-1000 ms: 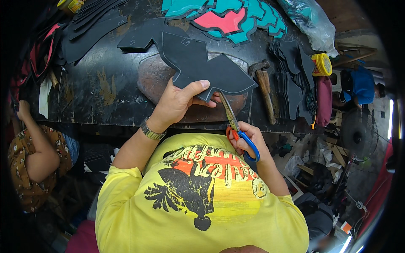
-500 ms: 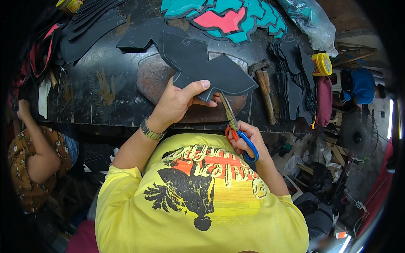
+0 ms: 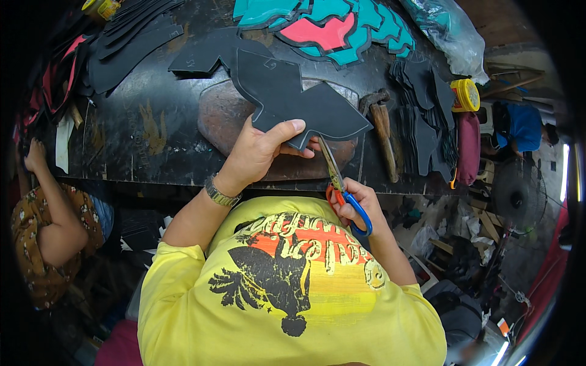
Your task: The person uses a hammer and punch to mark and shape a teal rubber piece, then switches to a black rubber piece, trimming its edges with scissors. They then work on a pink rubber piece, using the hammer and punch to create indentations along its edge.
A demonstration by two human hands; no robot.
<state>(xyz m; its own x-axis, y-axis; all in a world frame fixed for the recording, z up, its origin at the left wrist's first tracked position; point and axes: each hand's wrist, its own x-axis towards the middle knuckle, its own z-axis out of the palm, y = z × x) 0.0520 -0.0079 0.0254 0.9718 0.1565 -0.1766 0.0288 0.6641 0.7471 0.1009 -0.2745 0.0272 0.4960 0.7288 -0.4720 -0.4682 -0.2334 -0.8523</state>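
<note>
My left hand (image 3: 259,152) grips the near edge of a black cut-out foam sheet (image 3: 287,97), thumb on top, holding it just above the dark workbench (image 3: 140,140). A metal watch sits on that wrist. My right hand (image 3: 357,204) is closed around scissors (image 3: 339,183) with one orange and one blue handle loop. The blades point up and away, and their tips meet the sheet's lower edge beside my left thumb. A yellow printed shirt fills the lower part of the view.
A wooden-handled hammer (image 3: 381,122) lies right of the sheet. Stacks of black cut pieces (image 3: 424,122) and a yellow round tin (image 3: 466,94) sit at right; teal and pink shapes (image 3: 329,24) at the back. More black strips (image 3: 122,43) lie back left. Another person (image 3: 43,232) sits at left.
The scissors and my right hand have shifted slightly up toward the sheet's edge. My left hand keeps its hold on the sheet.
</note>
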